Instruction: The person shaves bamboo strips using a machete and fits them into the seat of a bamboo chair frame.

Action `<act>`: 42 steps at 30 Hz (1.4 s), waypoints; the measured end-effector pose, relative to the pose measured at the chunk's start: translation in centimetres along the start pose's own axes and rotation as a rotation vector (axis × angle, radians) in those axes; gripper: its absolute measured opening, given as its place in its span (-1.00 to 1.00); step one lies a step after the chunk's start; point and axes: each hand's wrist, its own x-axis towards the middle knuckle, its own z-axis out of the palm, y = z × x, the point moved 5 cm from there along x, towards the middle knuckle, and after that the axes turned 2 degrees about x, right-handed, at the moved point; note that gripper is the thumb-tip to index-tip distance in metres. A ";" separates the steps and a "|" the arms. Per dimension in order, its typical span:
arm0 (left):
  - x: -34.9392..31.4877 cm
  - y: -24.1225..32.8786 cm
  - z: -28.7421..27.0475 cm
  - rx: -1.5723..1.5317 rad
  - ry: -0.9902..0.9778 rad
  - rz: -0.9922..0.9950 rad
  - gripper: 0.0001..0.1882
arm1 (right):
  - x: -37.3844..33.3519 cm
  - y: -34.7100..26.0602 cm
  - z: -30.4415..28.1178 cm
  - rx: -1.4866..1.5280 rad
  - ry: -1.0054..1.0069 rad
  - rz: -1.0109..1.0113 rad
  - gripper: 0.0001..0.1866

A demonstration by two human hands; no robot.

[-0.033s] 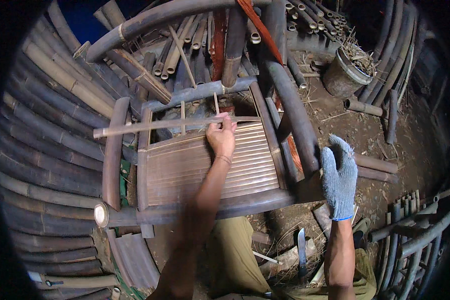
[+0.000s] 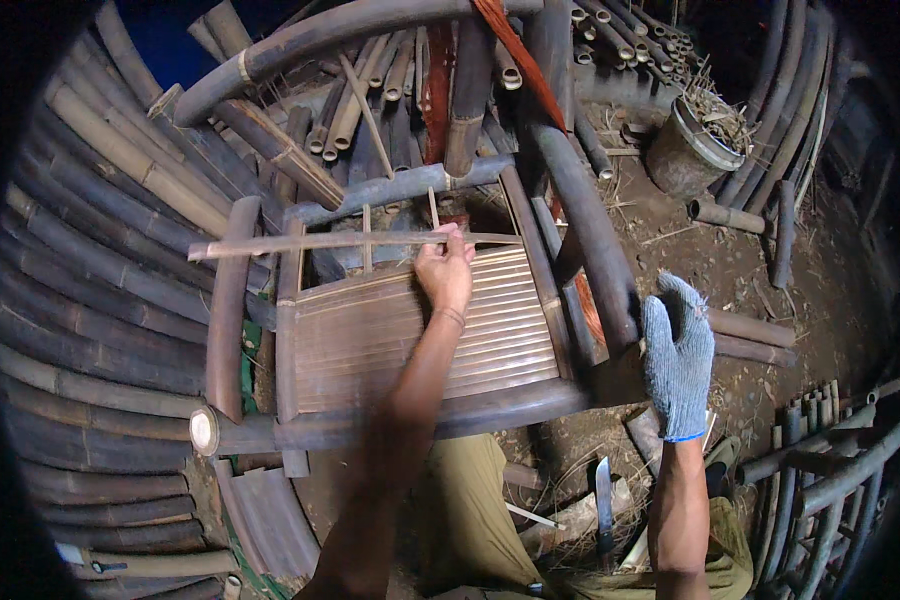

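My bare left hand point(image 2: 444, 270) pinches a long, thin bamboo strip point(image 2: 310, 243) over the seat of a dark bamboo chair. The strip lies crosswise above the gap at the back of the seat. Its left end sticks out past the left post point(image 2: 232, 300), and its right end reaches the right side rail point(image 2: 535, 265). Just below it, bamboo slats point(image 2: 500, 320) fill the nearer part of the seat, side by side. Two thin upright sticks point(image 2: 367, 240) show in the gap. My right hand point(image 2: 678, 355), in a grey knit glove, hovers right of the chair, holding nothing, thumb and fingers apart.
A large knife point(image 2: 604, 495) lies on the ground near my knees. Bamboo poles point(image 2: 100, 330) line the left side, and more are stacked behind the chair. A bucket of shavings point(image 2: 685, 155) stands at the back right. A bamboo frame point(image 2: 840, 480) sits at the lower right.
The strip's left end has shifted slightly away from me and is no longer blurred. My left hand still pinches it, and my right hand has hardly moved.
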 end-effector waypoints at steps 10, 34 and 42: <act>4.4 2.7 -3.9 1.084 -0.270 0.122 -0.56 | -0.1 -1.0 0.3 -0.026 -0.010 0.016 -0.63; 6.8 5.0 -12.2 1.108 -0.218 0.752 -0.50 | -3.3 -10.4 10.2 0.214 -0.122 -0.192 -0.54; 12.5 5.3 -19.4 1.350 -0.163 0.608 -0.49 | 4.3 -4.3 31.4 -0.351 -0.296 -0.540 -0.52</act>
